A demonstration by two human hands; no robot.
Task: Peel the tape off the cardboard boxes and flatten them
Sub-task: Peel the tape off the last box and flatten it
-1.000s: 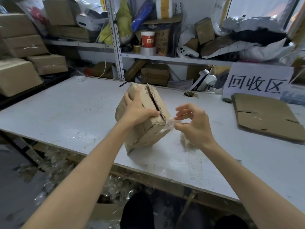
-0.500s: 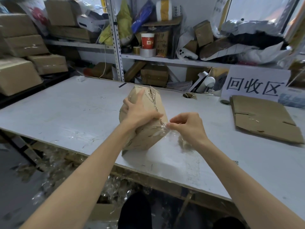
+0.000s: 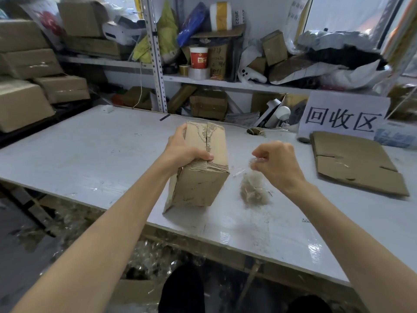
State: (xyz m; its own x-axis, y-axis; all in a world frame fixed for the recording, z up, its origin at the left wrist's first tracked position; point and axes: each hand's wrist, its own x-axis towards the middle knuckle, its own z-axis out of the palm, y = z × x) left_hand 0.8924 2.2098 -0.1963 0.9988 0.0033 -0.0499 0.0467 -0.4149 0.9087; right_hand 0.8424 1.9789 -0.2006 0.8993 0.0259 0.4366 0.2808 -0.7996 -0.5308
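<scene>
Peel step: left hand (image 3: 185,150) grips box (image 3: 200,168), right hand (image 3: 276,164) pinches clear tape (image 3: 256,163). Next, probably drop the tape on the wad (image 3: 252,188), then flatten.

Brown cardboard box (image 3: 204,168) with torn pale streaks — white table (image 3: 90,154) — white sign (image 3: 343,115), black characters.

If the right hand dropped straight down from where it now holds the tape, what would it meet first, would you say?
Most likely the wad of peeled tape lying on the white table just below the right hand, though depth is hard to judge. The cardboard box sits off to its left.
</scene>
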